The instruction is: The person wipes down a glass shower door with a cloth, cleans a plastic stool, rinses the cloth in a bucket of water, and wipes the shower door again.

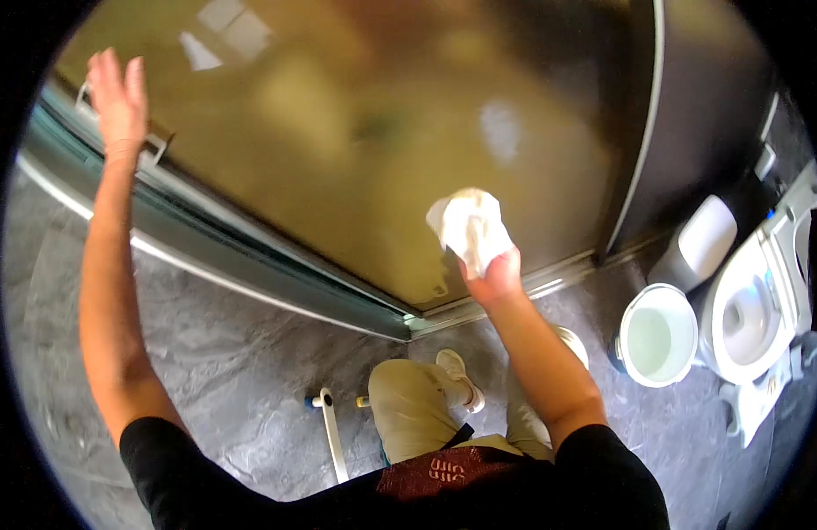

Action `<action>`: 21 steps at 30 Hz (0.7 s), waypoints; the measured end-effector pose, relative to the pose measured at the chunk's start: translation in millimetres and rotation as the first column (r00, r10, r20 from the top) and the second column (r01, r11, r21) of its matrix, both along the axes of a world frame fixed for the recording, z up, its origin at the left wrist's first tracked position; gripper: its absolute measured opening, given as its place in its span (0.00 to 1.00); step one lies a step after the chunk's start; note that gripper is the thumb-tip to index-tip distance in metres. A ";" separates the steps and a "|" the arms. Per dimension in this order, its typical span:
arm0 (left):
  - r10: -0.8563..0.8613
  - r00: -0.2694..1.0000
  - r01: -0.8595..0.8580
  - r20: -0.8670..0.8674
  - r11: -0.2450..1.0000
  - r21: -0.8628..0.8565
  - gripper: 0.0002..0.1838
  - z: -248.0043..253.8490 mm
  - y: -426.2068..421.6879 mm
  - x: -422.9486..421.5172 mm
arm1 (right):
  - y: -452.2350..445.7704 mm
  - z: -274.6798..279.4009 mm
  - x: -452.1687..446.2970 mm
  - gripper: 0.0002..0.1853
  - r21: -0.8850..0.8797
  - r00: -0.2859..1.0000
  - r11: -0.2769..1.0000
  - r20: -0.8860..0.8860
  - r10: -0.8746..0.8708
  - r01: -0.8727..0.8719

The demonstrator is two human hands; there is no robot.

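Observation:
My right hand (495, 276) grips a crumpled white cloth (473, 225) in front of the large shower door panel (355, 159), which looks like tinted glass. From this angle I cannot tell how firmly the cloth touches the panel. At the upper left, my left hand (120, 102) is raised with its fingers stretched out. It lies by the metal door handle (154, 150) near the panel's edge and partly covers it; whether it touches the handle is unclear.
On the right stand a white bucket (631, 337) with pale liquid, a toilet (722, 353) with its lid up, and a white bin (707, 243). A long white-handled tool (333, 437) is beside my legs on the grey floor (241, 371). A metal track (276, 309) runs along the panel's base.

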State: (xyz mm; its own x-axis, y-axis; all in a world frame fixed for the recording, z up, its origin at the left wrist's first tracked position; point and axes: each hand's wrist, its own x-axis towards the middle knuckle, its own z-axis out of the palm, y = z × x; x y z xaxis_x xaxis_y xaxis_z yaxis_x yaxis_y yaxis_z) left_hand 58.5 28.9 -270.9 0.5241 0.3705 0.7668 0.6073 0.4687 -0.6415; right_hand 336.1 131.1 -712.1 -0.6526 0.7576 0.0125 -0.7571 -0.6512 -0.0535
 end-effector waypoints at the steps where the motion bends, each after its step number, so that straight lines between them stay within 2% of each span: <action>1: 0.050 0.997 -0.054 0.050 0.996 0.076 0.31 11.1 -1.8 -29.4 | 3.4 6.0 -0.2 0.19 0.122 0.981 0.980 0.095 -0.170 0.158; 2: 0.100 0.990 -0.115 0.104 0.982 0.151 0.32 17.0 -0.9 -52.2 | 7.9 13.1 -2.1 0.19 0.259 0.925 0.921 0.168 -0.340 0.291; 3: 0.117 0.990 -0.129 0.081 0.978 0.162 0.32 10.5 1.6 -53.9 | 15.3 15.2 -10.4 0.17 0.579 0.703 0.640 0.156 -0.694 0.504; 4: 0.136 0.989 -0.144 0.056 0.975 0.170 0.31 1.5 0.1 -49.7 | 16.6 17.0 -10.5 0.15 0.748 0.555 0.458 0.146 -0.819 0.480; 5: 0.658 0.752 -0.643 0.037 0.722 0.256 0.30 -4.7 2.9 -30.4 | 12.5 21.3 -18.1 0.14 0.783 0.502 0.418 0.158 -0.850 0.461; 6: 0.961 0.268 -0.910 0.064 0.231 0.344 0.29 -7.0 10.1 -4.7 | 11.0 26.0 -28.1 0.14 0.811 0.449 0.384 0.171 -0.877 0.441; 8: 0.975 0.224 -0.899 -0.002 0.207 0.386 0.27 -11.4 9.3 15.0 | 13.4 17.9 -57.3 0.17 0.961 0.153 0.098 0.060 -0.986 0.258; 9: 0.989 0.134 -0.904 -0.055 0.145 0.402 0.27 -13.1 8.7 26.4 | 15.9 13.9 -71.6 0.17 0.973 0.115 0.072 0.048 -0.992 0.220; 10: 0.975 0.208 -0.906 -0.078 0.222 0.361 0.24 -5.7 5.3 21.8 | 20.4 11.5 -83.6 0.18 0.983 0.077 0.047 0.033 -0.997 0.178; 11: 0.686 0.694 -0.670 -0.219 0.726 0.153 0.25 1.9 -3.4 0.1 | 28.0 7.8 -94.6 0.19 0.995 0.038 0.021 0.017 -0.999 0.094; 12: 0.168 0.962 -0.192 -0.217 0.977 -0.097 0.27 6.9 -11.0 -15.6 | 38.7 5.8 -98.8 0.19 0.995 0.032 0.024 0.021 -0.999 0.093; 13: 0.162 0.985 -0.173 -0.064 0.951 -0.257 0.35 3.6 -13.9 -13.0 | 51.8 4.5 -102.0 0.20 0.995 -0.105 -0.096 -0.097 -0.990 -0.012; 14: 0.239 0.960 -0.267 -0.148 0.940 -0.211 0.37 4.3 -12.6 -12.8 | 66.3 5.6 -103.2 0.21 0.972 -0.227 -0.195 -0.222 -0.948 -0.134; 16: 0.257 0.962 -0.270 -0.086 0.937 -0.221 0.35 10.5 -16.6 -29.1 | 110.0 9.6 -86.3 0.24 0.966 -0.367 -0.088 -0.176 -0.914 -0.243; 18: 0.257 0.966 -0.253 -0.018 0.933 -0.255 0.35 8.3 -17.7 -34.2 | 156.6 23.0 -44.8 0.25 0.975 -0.478 -0.029 -0.134 -0.868 -0.221; 20: 0.258 0.966 -0.250 -0.005 0.930 -0.270 0.34 6.9 -18.7 -33.1 | 203.4 20.6 -13.2 0.25 0.994 -0.569 -0.040 -0.093 -0.817 -0.104; 21: 0.256 0.967 -0.248 -0.007 0.931 -0.269 0.34 10.0 -17.9 -33.3 | 226.9 11.8 -2.9 0.25 1.000 -0.600 -0.001 -0.001 -0.800 0.000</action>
State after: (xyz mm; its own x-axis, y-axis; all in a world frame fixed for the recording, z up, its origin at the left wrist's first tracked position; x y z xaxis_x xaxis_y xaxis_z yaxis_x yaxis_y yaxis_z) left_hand 25.2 11.0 -261.0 0.3666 0.6795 0.6355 0.5108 0.4239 -0.7479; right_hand 333.2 358.0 -700.4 0.3813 0.5286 0.7584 0.4968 0.5747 -0.6503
